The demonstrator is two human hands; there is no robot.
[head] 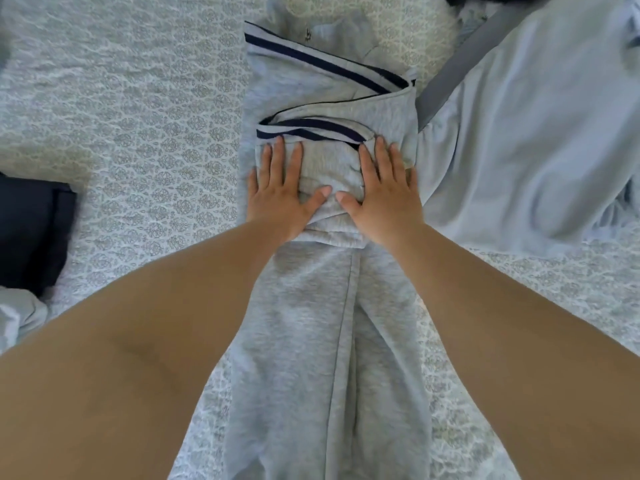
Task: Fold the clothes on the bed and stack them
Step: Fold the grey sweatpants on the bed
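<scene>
2 flat hands, left hand and right hand, fingers straight, are pressing the grey sweatpants' folded cuff end; they should be smoothing outward evenly before folding.

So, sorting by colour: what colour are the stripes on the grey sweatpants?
Dark navy stripes, clearest in the head view.

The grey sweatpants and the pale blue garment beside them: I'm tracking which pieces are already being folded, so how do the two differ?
The grey sweatpants lie under both hands, left hand and right hand pressing flat on a folded-over end; the pale blue garment lies spread out and untouched. The sweatpants have dark navy stripes, the blue garment a plain grey band. The sweatpants look heathered, the blue garment smooth. Both rest on the patterned bedspread.
</scene>
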